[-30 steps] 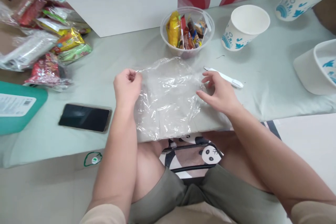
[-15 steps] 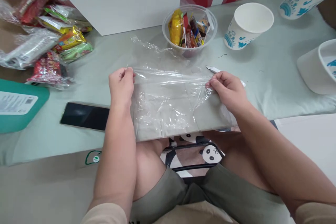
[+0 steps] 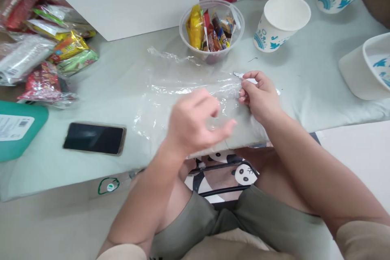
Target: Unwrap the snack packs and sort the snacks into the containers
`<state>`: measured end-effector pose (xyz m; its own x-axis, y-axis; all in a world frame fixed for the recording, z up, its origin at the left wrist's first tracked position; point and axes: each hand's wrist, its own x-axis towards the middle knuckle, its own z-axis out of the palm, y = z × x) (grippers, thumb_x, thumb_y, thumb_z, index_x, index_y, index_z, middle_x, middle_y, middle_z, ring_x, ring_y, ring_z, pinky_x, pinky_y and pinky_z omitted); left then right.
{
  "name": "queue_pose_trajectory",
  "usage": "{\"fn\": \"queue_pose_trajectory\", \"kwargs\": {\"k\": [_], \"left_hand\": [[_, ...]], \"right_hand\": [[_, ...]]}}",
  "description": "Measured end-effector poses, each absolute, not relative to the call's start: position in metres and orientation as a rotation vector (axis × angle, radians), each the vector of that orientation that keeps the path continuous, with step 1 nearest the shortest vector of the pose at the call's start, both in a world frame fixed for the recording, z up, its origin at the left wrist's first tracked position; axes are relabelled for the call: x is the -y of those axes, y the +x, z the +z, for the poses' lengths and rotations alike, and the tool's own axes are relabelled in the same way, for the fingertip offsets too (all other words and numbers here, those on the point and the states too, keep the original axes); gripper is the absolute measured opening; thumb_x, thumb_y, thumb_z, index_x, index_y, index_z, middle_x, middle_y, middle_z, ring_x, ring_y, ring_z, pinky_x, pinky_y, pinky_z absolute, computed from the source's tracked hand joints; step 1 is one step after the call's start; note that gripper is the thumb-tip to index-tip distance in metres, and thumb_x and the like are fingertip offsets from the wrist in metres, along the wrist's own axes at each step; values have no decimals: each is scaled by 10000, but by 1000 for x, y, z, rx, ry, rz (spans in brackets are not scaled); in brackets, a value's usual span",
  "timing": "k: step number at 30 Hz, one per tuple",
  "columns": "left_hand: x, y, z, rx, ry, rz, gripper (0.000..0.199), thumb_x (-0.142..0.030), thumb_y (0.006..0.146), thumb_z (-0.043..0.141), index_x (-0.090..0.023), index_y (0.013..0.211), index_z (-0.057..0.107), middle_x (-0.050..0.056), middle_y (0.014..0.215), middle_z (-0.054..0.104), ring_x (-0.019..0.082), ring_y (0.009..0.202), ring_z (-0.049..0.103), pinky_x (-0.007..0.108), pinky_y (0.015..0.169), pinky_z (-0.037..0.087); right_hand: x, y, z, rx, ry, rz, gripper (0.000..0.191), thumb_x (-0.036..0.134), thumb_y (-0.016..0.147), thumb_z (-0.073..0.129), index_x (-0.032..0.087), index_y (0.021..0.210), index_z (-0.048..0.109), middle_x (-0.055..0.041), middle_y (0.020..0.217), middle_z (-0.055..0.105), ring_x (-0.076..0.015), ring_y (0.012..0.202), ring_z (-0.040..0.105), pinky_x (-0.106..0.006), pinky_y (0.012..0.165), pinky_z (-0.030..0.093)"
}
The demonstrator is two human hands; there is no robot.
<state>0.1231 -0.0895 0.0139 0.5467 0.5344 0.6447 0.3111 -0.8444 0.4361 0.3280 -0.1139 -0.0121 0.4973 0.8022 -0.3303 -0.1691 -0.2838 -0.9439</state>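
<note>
A clear plastic film (image 3: 170, 89) lies wrinkled over the table in front of me. My right hand (image 3: 258, 93) pinches its right side, thumb against the fingers. Over the film's middle hovers my left hand (image 3: 195, 122), thumb and fingers apart, slightly blurred, with nothing seen in it. Partly behind my right hand lies a slim white cutter (image 3: 238, 75) with its tip showing. Beyond the film stands a clear round plastic bowl (image 3: 184, 38) of wrapped snacks (image 3: 195, 26).
Paper cups (image 3: 282, 20) and a white container (image 3: 362, 73) stand at the right. A phone (image 3: 94, 138), a green container (image 3: 33, 124) and several snack packets (image 3: 42, 83) occupy the left. A large white box (image 3: 134, 0) stands at the back.
My left hand has let go of the film's left side and moved right, over its middle. The film has slackened. My right hand keeps its pinch.
</note>
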Motion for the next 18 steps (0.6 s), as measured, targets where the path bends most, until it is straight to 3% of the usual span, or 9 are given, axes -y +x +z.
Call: {"fn": "queue_pose_trajectory", "kwargs": {"k": [4,7,11,14,18], "left_hand": [[123,145,-4,-800,2738,544,486,-620,719,784,-195,893,622,60,939,622,216,811,556,376,717,463],[127,144,-11,-917,2773,334,431,-501,763,782,-187,1023,641,85,1042,639,244,887,589,383,744,470],[121,139,-13,-920,2770,208,108,-295,854,663,-197,861,619,32,834,644,213,796,601,353,651,412],[119,136,-18,-837,2712,239,143,-206,876,566,-204,734,555,-11,672,580,159,644,535,329,565,337],[117,130,-25,-667,2625,443,176,-152,868,525,-202,699,524,-46,599,525,112,552,442,284,502,287]], "right_hand": [[109,331,-12,509,-1591,1075,119,129,883,582,242,915,560,85,529,536,-78,422,476,-199,459,403],[107,334,-13,476,-1575,1090,131,128,868,597,239,918,549,85,544,521,-77,444,484,-188,468,410],[105,336,-11,448,-1581,1116,155,113,866,584,239,935,523,89,554,522,-73,438,486,-172,448,391],[104,335,-9,446,-1590,1116,153,94,889,552,234,940,517,90,553,524,-70,429,480,-171,434,381],[103,337,-8,408,-1570,1105,154,75,901,529,227,914,511,93,539,493,-64,426,452,-170,427,357]]}}
